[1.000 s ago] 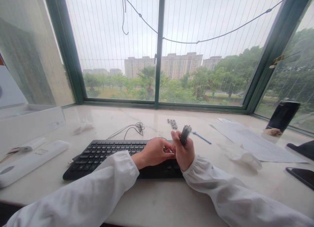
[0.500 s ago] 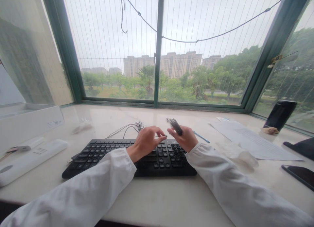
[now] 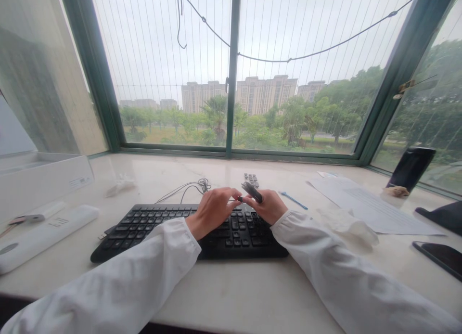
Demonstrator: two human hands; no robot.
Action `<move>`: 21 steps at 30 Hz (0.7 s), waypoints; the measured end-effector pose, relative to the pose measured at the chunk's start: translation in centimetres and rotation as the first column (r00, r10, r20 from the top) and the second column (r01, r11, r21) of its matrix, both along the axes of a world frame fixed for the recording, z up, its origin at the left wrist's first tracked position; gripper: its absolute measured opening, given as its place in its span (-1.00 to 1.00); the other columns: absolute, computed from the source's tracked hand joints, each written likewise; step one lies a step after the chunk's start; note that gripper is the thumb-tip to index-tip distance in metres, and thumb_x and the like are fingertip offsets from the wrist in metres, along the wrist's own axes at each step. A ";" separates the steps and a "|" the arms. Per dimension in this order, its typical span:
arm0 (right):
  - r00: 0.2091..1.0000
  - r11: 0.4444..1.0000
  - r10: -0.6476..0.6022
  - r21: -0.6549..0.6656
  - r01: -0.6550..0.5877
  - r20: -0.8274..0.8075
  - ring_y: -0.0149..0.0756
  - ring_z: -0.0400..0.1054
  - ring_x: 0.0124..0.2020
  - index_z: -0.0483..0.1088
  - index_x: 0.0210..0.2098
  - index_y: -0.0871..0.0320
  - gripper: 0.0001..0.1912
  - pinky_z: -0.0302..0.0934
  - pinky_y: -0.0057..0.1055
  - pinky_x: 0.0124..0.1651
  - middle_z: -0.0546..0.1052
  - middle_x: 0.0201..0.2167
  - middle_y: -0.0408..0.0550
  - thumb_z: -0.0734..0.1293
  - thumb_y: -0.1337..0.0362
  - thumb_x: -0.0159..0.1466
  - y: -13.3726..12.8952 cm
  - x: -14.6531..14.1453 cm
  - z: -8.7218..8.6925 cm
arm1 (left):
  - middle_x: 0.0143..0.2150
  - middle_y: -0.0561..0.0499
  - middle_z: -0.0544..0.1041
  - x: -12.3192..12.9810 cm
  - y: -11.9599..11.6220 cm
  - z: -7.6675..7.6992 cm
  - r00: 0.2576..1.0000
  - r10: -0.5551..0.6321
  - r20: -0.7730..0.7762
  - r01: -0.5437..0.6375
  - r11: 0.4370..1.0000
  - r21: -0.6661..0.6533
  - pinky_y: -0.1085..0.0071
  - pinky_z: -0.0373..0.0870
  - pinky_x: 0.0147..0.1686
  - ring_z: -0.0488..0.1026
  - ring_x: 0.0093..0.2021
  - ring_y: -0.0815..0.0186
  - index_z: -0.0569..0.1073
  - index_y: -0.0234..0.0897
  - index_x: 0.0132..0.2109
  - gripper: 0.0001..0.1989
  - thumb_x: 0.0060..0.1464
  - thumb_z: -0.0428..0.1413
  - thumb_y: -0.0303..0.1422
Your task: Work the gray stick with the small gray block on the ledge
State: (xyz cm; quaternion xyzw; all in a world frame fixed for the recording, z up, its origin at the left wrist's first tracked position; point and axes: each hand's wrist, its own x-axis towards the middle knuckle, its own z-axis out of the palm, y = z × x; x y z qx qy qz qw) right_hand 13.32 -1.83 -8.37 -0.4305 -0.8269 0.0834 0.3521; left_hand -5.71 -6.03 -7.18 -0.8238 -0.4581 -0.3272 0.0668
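- Since half a second ago the left hand (image 3: 212, 210) has closed in, its fingertips now meeting the tip of the small dark tool (image 3: 252, 192).
- The right hand (image 3: 269, 206) has its fingers wrapped on that tool, just above the black keyboard (image 3: 144, 225) on the table (image 3: 234, 295).
- Farther back lie loose keycaps (image 3: 251, 179): some keys seem already off; how many remain is unclear.

Both arms wear loose white sleeves (image 3: 119, 286), gathered at the cuffs (image 3: 285, 223); the hands are bare.
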 end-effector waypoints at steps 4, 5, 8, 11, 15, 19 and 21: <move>1.000 0.999 -0.010 -0.036 0.009 -0.022 -0.33 0.37 -0.49 0.55 -0.45 0.18 -0.65 0.08 -0.49 -0.44 0.49 -0.60 -0.14 0.26 0.06 0.21 -0.1 0.1 0.2 | -0.19 0.15 0.57 0.1 -0.1 0.1 1.000 0.018 0.024 -0.018 1.000 0.016 0.42 0.34 -0.28 0.52 -0.22 0.28 0.47 -0.08 -0.14 -0.84 0.12 0.13 -0.24; 0.999 0.999 0.004 -0.052 -0.006 -0.034 -0.33 0.36 -0.49 0.56 -0.44 0.18 -0.64 0.08 -0.49 -0.43 0.49 -0.60 -0.14 0.26 0.06 0.21 -0.2 0.1 0.3 | -0.20 0.15 0.57 0.1 -0.2 0.1 0.999 0.027 0.024 -0.027 0.999 0.018 0.42 0.34 -0.29 0.52 -0.23 0.28 0.47 -0.08 -0.15 -0.85 0.13 0.12 -0.23; 0.996 0.994 0.048 -0.090 -0.054 -0.069 -0.35 0.35 -0.48 0.56 -0.43 0.18 -0.64 0.11 -0.50 -0.40 0.49 -0.57 -0.14 0.25 0.07 0.22 -0.3 0.1 0.5 | -0.20 0.15 0.57 0.2 -0.4 0.3 0.999 0.050 0.021 -0.051 0.998 0.024 0.43 0.32 -0.32 0.51 -0.24 0.29 0.47 -0.08 -0.16 -0.86 0.15 0.09 -0.21; 0.995 0.992 0.059 -0.104 -0.067 -0.087 -0.35 0.35 -0.47 0.56 -0.43 0.18 -0.64 0.13 -0.49 -0.36 0.50 -0.56 -0.15 0.24 0.08 0.23 -0.5 0.1 0.7 | -0.19 0.11 0.57 0.3 -0.5 0.4 0.998 0.064 0.023 -0.064 0.998 0.022 0.44 0.32 -0.31 0.51 -0.25 0.29 0.48 -0.11 -0.18 -0.84 0.14 0.09 -0.19; 0.994 0.991 0.061 -0.113 -0.070 -0.086 -0.35 0.35 -0.48 0.57 -0.42 0.18 -0.65 0.13 -0.50 -0.38 0.49 -0.58 -0.16 0.25 0.08 0.22 -0.5 0.0 0.9 | -0.19 0.06 0.57 0.4 -0.6 0.5 0.998 0.061 0.016 -0.061 0.998 0.001 0.44 0.31 -0.30 0.51 -0.25 0.29 0.48 -0.15 -0.18 -0.80 0.15 0.08 -0.18; 0.994 0.985 0.063 -0.155 -0.076 -0.088 -0.33 0.38 -0.45 0.58 -0.42 0.17 -0.68 0.13 -0.50 -0.39 0.50 -0.57 -0.16 0.28 0.08 0.19 -0.6 0.0 0.9 | -0.22 0.08 0.57 0.3 -0.5 0.5 0.998 0.057 0.005 -0.057 0.998 0.000 0.45 0.31 -0.30 0.51 -0.26 0.29 0.49 -0.14 -0.21 -0.83 0.13 0.10 -0.19; 0.998 0.988 0.032 -0.150 -0.041 -0.062 -0.34 0.40 -0.44 0.58 -0.41 0.13 -0.68 0.13 -0.50 -0.37 0.52 -0.55 -0.16 0.26 0.10 0.21 -0.4 0.1 0.9 | -0.22 0.09 0.57 0.2 -0.3 0.4 0.999 0.053 0.005 -0.053 0.999 0.004 0.44 0.32 -0.28 0.51 -0.26 0.29 0.50 -0.13 -0.22 -0.85 0.10 0.13 -0.20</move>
